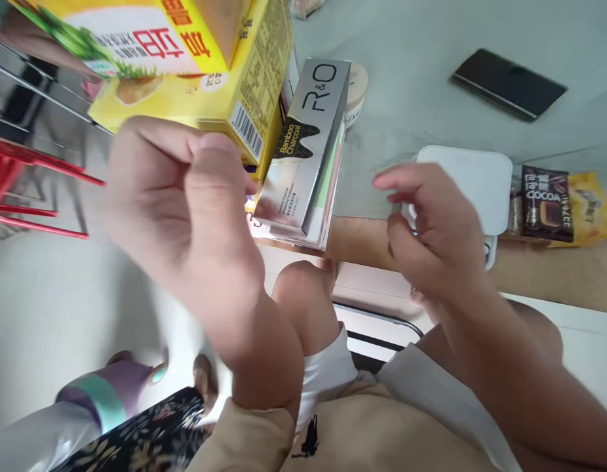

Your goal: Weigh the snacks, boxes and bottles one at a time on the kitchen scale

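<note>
A: What's the left hand (185, 203) doing?
B: Curled at the yellow box (195, 59), atop a silver R&O box (308, 144) overhanging the desk (421, 111) edge; grip hidden.
A: The right hand (431, 229)?
B: Loosely spread, empty, over a white box (475, 177). Bare desk beyond.

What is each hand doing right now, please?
Left hand: fingers curled, by the yellow box; grip cannot be told.
Right hand: open, empty, over the white box.

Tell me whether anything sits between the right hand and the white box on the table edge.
Nothing visible does: the right hand hangs directly over the near left corner of the white box, fingers curled. The cocoa packet lies beyond its right side.
</note>
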Available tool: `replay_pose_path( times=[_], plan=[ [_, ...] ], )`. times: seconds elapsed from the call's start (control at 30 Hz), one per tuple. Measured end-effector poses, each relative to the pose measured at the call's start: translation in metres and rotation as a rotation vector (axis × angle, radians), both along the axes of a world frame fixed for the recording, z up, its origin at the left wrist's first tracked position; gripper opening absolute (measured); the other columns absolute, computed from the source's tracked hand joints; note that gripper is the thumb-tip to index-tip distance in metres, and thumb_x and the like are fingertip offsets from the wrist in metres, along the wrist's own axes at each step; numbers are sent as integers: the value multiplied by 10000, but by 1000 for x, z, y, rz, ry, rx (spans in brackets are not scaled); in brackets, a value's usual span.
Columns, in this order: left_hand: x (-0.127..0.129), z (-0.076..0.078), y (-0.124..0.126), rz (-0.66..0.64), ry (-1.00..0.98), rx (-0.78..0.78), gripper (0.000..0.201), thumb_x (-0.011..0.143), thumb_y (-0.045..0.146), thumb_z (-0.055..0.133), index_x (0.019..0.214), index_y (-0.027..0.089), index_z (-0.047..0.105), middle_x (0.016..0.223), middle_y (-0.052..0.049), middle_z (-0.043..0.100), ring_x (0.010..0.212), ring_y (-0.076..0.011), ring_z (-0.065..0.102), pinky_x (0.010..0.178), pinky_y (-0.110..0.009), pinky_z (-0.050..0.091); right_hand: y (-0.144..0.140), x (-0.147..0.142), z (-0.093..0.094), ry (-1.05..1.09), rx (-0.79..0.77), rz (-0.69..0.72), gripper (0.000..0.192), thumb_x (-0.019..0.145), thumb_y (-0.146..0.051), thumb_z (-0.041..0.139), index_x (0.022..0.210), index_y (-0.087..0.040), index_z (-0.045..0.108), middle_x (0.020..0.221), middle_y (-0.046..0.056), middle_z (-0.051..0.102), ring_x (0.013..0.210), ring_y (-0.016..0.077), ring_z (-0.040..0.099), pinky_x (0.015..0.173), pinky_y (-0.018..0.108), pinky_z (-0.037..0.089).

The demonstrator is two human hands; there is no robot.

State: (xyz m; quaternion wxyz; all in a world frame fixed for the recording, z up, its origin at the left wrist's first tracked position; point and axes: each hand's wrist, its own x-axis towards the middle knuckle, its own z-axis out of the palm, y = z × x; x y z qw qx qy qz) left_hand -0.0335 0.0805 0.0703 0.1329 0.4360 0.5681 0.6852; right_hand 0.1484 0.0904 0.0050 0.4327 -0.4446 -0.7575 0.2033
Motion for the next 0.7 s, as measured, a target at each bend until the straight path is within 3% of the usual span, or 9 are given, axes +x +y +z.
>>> replay_pose_path(
  times=[0.1,0.17,0.27,0.37,0.47,0.7],
  plan=[
    [4,-17,-12,49,181,49,159,799,226,624,732,257,483,714,8,454,614,-147,445,602,-302,419,-11,-13,-23,66,-196,-3,512,795,-99,457,1277,-207,592,1217,103,700,1112,238,688,897,459,632],
    [4,-39,-30,172,241,28,130,770,253,632,815,235,512,769,6,464,723,-149,500,729,-304,467,-14,-23,-29,34,-349,36,576,804,-144,464,1374,-164,540,1293,159,666,1142,287,670,932,531,615],
    [9,-78,-61,180,188,-316,479,737,364,708,1155,193,548,1093,-67,579,923,-171,576,772,-316,495,-19,-30,-33,-42,-523,87,642,814,-179,463,1453,-124,486,1351,211,632,1141,336,652,911,569,598],
    [20,-106,-75,180,183,-620,713,701,420,771,1312,188,486,1286,-126,569,941,-180,578,771,-339,493,-28,-33,-40,-89,-597,126,648,845,-204,450,1486,-110,459,1386,235,619,1158,357,643,889,550,593],
    [28,-116,-70,192,226,-679,710,700,435,794,1291,186,491,1269,-121,601,904,-174,587,786,-351,499,-36,-37,-49,-97,-596,157,636,895,-277,460,1497,-74,441,1395,259,614,1215,366,627,955,547,575],
    [32,-122,-57,252,173,-588,545,688,367,842,1095,211,513,1090,-45,614,860,-158,629,747,-325,499,-41,-51,-62,-163,-509,71,627,937,-331,498,1509,-84,437,1400,242,608,1275,342,606,1009,497,565]
  ],
)
